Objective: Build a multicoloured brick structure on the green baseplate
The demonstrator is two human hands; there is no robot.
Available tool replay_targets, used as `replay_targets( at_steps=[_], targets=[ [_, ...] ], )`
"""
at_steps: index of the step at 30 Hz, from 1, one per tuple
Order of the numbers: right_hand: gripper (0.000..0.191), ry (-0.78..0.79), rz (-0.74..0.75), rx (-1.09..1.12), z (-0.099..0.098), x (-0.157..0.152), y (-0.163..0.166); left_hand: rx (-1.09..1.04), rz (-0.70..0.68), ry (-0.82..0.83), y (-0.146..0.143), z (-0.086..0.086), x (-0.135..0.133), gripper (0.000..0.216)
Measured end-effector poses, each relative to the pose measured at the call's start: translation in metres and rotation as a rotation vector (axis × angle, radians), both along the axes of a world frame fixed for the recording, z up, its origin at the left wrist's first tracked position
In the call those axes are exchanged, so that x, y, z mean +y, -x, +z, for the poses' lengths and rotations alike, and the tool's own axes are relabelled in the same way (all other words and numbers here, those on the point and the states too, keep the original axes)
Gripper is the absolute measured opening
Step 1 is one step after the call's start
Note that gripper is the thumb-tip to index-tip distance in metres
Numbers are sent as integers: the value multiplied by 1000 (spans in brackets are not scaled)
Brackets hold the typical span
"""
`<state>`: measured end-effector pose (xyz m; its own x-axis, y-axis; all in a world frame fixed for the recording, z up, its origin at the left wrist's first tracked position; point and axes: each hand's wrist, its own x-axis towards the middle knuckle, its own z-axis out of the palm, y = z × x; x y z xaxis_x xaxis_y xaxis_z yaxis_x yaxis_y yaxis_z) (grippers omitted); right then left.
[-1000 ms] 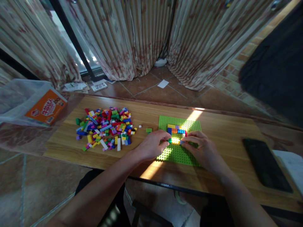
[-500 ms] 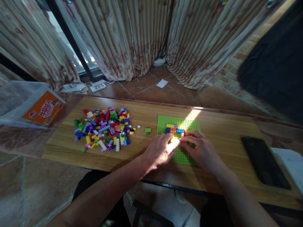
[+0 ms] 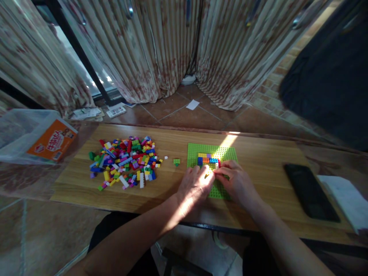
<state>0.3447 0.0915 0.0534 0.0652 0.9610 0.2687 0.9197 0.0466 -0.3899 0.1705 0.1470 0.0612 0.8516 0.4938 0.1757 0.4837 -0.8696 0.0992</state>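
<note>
On the wooden table lies a green studded baseplate (image 3: 230, 151). A low row of toy building bricks (image 3: 211, 159) in yellow, purple, blue, orange and red stands on it. My left hand (image 3: 197, 182) is over the plate's near left part, fingers curled and closed in bright sunlight. From the right, my right hand (image 3: 237, 178) brings thumb and forefinger together beside the bricks, close to a small white piece. The fingertips of both hands nearly meet; whatever they pinch is hidden or too small to name.
A large heap of mixed bricks (image 3: 126, 161) spreads over the table's left side, with a small green brick piece (image 3: 176, 161) nearer the plate. A clear plastic tub (image 3: 17, 134) stands far left. Toward the right lie a black phone (image 3: 312, 191) and white paper (image 3: 345, 199).
The view has shifted a little, so the table appears slightly lower and further left. My left fingers have closed in nearer to the right fingertips; the bricks look the same.
</note>
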Motion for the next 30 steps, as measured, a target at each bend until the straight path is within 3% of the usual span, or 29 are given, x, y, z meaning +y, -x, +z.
replay_targets(
  at_steps=[6, 13, 19, 24, 30],
  targets=[
    [16, -4, -1, 49, -2, -1, -1, -86, -4, 53, 2, -8, 4, 30],
    [19, 88, 31, 266, 9, 0, -18, -385, -55, 235, 8, -19, 15, 37],
    [22, 89, -129, 320, 12, 2, -25, -515, -56, 369, 13, -18, 23, 40],
    [23, 82, -243, 271, 14, 4, -21, -551, 20, 358, 16, -13, 29, 30],
    [20, 162, -250, 271, 19, 7, -13, -523, 14, 329, 17, -12, 31, 22]
  ],
)
